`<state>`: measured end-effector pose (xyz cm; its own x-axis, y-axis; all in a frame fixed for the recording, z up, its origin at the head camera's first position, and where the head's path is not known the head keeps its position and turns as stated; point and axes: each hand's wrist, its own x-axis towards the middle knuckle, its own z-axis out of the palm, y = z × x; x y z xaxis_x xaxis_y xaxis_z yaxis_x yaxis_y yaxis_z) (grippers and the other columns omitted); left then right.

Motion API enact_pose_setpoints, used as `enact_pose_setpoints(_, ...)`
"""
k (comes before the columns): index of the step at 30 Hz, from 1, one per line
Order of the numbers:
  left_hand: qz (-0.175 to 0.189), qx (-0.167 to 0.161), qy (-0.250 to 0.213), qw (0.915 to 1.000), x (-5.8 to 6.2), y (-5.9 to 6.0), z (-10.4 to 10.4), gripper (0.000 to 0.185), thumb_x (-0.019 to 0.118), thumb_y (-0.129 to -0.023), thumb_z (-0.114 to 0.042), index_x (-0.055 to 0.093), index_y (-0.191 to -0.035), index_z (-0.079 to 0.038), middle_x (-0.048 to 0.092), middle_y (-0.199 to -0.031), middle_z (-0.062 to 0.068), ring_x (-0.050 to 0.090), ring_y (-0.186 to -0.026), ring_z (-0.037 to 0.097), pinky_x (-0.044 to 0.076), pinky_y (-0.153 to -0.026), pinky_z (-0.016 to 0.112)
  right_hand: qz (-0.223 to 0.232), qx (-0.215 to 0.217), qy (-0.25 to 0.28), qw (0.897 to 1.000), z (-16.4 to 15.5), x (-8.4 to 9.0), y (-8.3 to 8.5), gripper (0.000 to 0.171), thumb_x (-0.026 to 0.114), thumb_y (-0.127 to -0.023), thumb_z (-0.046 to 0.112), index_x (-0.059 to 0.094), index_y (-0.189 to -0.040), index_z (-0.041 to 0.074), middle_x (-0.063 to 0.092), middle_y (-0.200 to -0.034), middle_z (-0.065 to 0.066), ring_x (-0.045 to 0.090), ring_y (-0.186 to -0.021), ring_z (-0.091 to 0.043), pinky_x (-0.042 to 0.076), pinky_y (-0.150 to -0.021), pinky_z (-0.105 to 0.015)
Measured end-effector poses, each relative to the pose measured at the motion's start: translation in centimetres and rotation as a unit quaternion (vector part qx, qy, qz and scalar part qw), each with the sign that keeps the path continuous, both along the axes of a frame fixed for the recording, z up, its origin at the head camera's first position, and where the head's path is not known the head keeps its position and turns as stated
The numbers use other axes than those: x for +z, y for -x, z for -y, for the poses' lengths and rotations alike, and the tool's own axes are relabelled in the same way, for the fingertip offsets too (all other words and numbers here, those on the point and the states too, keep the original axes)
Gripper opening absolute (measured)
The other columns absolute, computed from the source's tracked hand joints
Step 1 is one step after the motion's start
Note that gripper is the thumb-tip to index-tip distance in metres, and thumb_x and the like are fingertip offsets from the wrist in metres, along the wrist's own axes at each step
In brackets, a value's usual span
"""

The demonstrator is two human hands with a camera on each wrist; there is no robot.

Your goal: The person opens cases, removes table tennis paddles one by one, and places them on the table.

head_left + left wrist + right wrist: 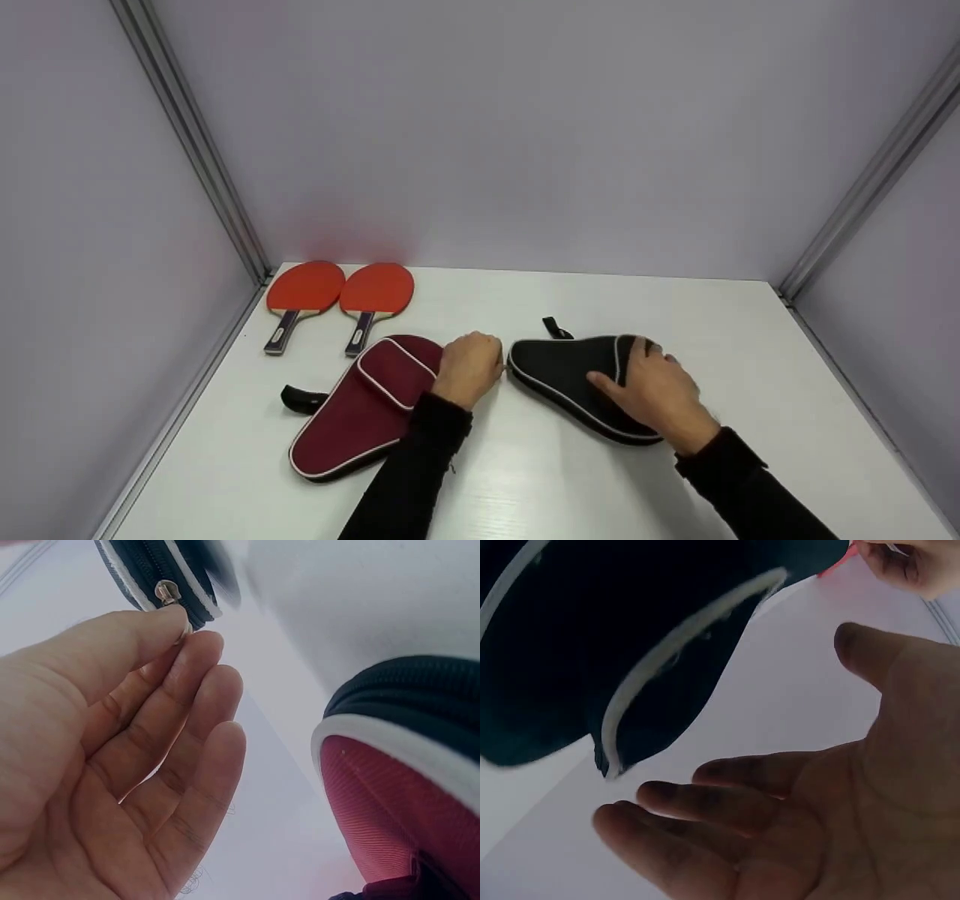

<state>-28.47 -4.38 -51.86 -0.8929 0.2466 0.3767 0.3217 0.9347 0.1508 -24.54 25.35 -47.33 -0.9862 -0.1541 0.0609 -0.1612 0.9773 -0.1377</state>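
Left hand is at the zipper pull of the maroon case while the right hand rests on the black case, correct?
Not quite. The left hand is at the zipper pull of the black case, not the maroon case; the left wrist view shows the pull on black fabric with white piping. The right hand does rest on the black case.

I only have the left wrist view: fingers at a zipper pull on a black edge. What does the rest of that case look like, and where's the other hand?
Observer: The black case lies flat on the white table, and the right hand rests on its wide end.
Operator: Is the right hand gripping it?
Observer: No, its fingers are spread and relaxed.
Operator: Anything else around?
Observer: Two red paddles lie at the table's far left corner.
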Motion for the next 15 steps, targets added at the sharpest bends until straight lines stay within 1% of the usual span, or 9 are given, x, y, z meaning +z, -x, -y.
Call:
enact_pose_setpoints(1, -0.006, -0.003, -0.004, 1.0, -0.7, 0.5, 0.1, 0.028, 0.091, -0.092, -0.009, 0.077, -0.069, -0.013, 0.079, -0.073, 0.004, 0.078, -0.071, 0.023, 0.063, -0.054, 0.049, 0.009, -0.011, -0.004, 1.0, 0.3, -0.4, -0.1, 0.112, 0.07, -0.112, 0.067, 0.039, -0.166, -0.026, 0.055, -0.158, -0.055, 0.071, -0.133, -0.068, 0.069, -0.097, -0.071)
enact_pose_setpoints(3, -0.011, -0.005, -0.007, 0.9999, -2.3, 1.5, 0.4, 0.028, 0.093, -0.091, -0.013, 0.077, -0.069, -0.016, 0.078, -0.072, 0.002, 0.078, -0.07, 0.023, 0.056, -0.048, 0.05, 0.021, -0.021, -0.01, 1.0, 0.6, -1.1, -0.2, 0.114, 0.073, -0.111, 0.065, 0.034, -0.17, -0.025, 0.049, -0.161, -0.057, 0.072, -0.129, -0.068, 0.071, -0.092, -0.07)
enact_pose_setpoints(6, -0.014, -0.007, -0.005, 0.9999, -4.1, 2.8, 0.6, 0.026, 0.096, -0.089, -0.018, 0.079, -0.07, -0.019, 0.079, -0.073, 0.001, 0.079, -0.07, 0.025, 0.049, -0.046, 0.051, 0.034, -0.025, -0.007, 0.999, 0.5, -2.0, -0.1, 0.107, 0.073, -0.114, 0.055, 0.028, -0.175, -0.02, 0.042, -0.166, -0.059, 0.071, -0.128, -0.071, 0.07, -0.095, -0.072)
enact_pose_setpoints(7, -0.019, -0.008, -0.004, 0.9998, -4.3, 3.0, 0.7, 0.025, 0.096, -0.089, -0.019, 0.079, -0.071, -0.019, 0.079, -0.073, 0.001, 0.079, -0.07, 0.026, 0.049, -0.045, 0.051, 0.037, -0.024, -0.004, 0.999, 0.4, -2.2, 0.0, 0.104, 0.073, -0.115, 0.051, 0.027, -0.176, -0.019, 0.04, -0.167, -0.059, 0.071, -0.129, -0.071, 0.07, -0.095, -0.072)
enact_pose_setpoints(8, -0.017, -0.008, -0.003, 0.9998, -4.0, 2.8, 0.6, 0.024, 0.097, -0.089, -0.018, 0.08, -0.072, -0.018, 0.08, -0.074, 0.002, 0.08, -0.071, 0.027, 0.052, -0.047, 0.051, 0.037, -0.023, 0.0, 0.999, 0.3, -2.4, 0.1, 0.1, 0.072, -0.116, 0.047, 0.026, -0.177, -0.018, 0.04, -0.168, -0.058, 0.07, -0.129, -0.072, 0.069, -0.096, -0.073)
enact_pose_setpoints(9, -0.012, -0.007, -0.003, 0.9999, -3.3, 2.4, 0.5, 0.024, 0.097, -0.09, -0.018, 0.08, -0.073, -0.017, 0.08, -0.075, 0.003, 0.081, -0.072, 0.028, 0.056, -0.049, 0.052, 0.039, -0.021, 0.004, 0.999, 0.1, -2.5, 0.1, 0.097, 0.071, -0.117, 0.044, 0.025, -0.178, -0.017, 0.039, -0.168, -0.058, 0.069, -0.131, -0.072, 0.069, -0.096, -0.075)
enact_pose_setpoints(11, -0.005, -0.004, -0.002, 1.0, -1.6, 1.2, 0.3, 0.021, 0.096, -0.091, -0.015, 0.082, -0.075, -0.014, 0.082, -0.078, 0.005, 0.082, -0.075, 0.028, 0.062, -0.054, 0.051, 0.037, -0.014, 0.007, 0.999, 0.0, -2.6, 0.2, 0.093, 0.07, -0.117, 0.039, 0.026, -0.178, -0.015, 0.04, -0.167, -0.058, 0.068, -0.132, -0.072, 0.068, -0.096, -0.075)
enact_pose_setpoints(14, 0.026, 0.007, 0.0, 0.9996, 1.2, -0.6, -0.1, 0.019, 0.094, -0.095, -0.012, 0.084, -0.078, -0.011, 0.084, -0.082, 0.007, 0.084, -0.081, 0.03, 0.07, -0.066, 0.048, 0.032, 0.003, -0.004, 0.999, -0.4, -2.5, 0.4, 0.088, 0.07, -0.118, 0.036, 0.029, -0.179, -0.013, 0.041, -0.166, -0.058, 0.065, -0.135, -0.073, 0.068, -0.095, -0.076)
enact_pose_setpoints(15, 0.029, 0.011, 0.003, 0.9995, 1.6, -0.9, -0.1, 0.018, 0.093, -0.096, -0.011, 0.084, -0.08, -0.01, 0.084, -0.083, 0.008, 0.085, -0.082, 0.03, 0.071, -0.067, 0.048, 0.032, 0.01, -0.008, 0.999, -0.5, -2.5, 0.4, 0.087, 0.07, -0.118, 0.035, 0.03, -0.179, -0.012, 0.041, -0.167, -0.058, 0.064, -0.137, -0.073, 0.068, -0.096, -0.077)
